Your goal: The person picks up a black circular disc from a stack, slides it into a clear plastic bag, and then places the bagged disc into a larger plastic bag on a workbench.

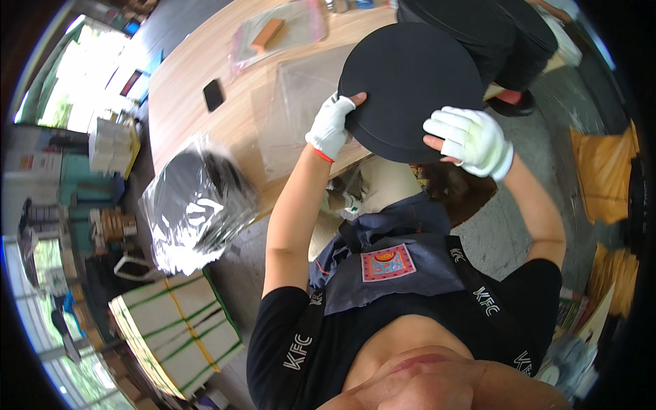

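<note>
A stack of round black discs [413, 82] is held up over the near right edge of the table. My left hand [332, 124], in a white glove with bare fingertips, grips the stack's left rim, thumb on top. My right hand [471, 142], gloved the same way, lies at the lower right rim with its fingers stretched out flat. Clear plastic bags [297, 102] lie flat on the wood just left of the discs. How many discs are in the stack I cannot tell.
On the pale wooden table [184, 89] lie a black phone [213, 95] and an orange-brown block [267, 34] on plastic film. A plastic-wrapped black round bundle [195, 198] sits at the left edge. More tall black round stacks [471, 27] stand at the far right. A strapped pale carton stack [179, 331] is lower left.
</note>
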`<state>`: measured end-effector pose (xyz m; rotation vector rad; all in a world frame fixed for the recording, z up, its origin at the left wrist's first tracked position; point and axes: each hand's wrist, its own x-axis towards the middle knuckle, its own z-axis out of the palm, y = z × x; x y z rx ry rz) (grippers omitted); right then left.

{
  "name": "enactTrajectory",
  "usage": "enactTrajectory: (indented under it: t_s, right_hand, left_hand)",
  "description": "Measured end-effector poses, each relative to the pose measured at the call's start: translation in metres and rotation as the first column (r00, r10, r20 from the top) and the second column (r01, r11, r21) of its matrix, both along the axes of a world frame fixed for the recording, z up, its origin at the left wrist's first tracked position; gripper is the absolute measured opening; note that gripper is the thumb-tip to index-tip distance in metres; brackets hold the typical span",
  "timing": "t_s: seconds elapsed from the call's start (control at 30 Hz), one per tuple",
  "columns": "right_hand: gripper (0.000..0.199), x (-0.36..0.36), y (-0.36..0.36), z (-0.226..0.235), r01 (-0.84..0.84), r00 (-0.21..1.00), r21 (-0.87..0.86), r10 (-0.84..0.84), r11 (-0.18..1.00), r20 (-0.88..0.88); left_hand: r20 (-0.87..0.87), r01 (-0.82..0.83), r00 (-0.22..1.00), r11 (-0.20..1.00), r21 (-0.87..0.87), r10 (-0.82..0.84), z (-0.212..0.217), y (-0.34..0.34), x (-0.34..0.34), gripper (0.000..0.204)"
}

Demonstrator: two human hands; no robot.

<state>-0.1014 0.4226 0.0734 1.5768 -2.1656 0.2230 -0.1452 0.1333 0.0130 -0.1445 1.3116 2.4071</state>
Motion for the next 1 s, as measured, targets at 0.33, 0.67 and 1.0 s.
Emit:
enactTrajectory:
  t_s: [0.33, 0.67, 1.0]
  right_hand:
    - [0.07, -0.107, -0.061, -0.148, 0.463, 0.574, -0.721, 0.446, 0.516, 0.687]
    - [0.043, -0.092, -0.077, -0.181, 0.627, 0.52, -0.409, 0.035, 0.663, 0.853]
    - [0.023, -0.054, -0.051, -0.133, 0.42, 0.806, -0.147, -0.293, 0.896, 0.514]
  left_hand:
    - [-0.456, -0.328, 0.871, 0.477, -0.815, -0.18, -0.017, -0.083, 0.035, 0.024]
    - [-0.517, -0.519, 0.843, 0.478, -0.709, 0.148, -0.053, -0.076, 0.041, 0.022]
    - [-0.84, -0.854, 0.512, 0.213, -0.475, 0.181, -0.08, -0.053, 0.043, 0.064]
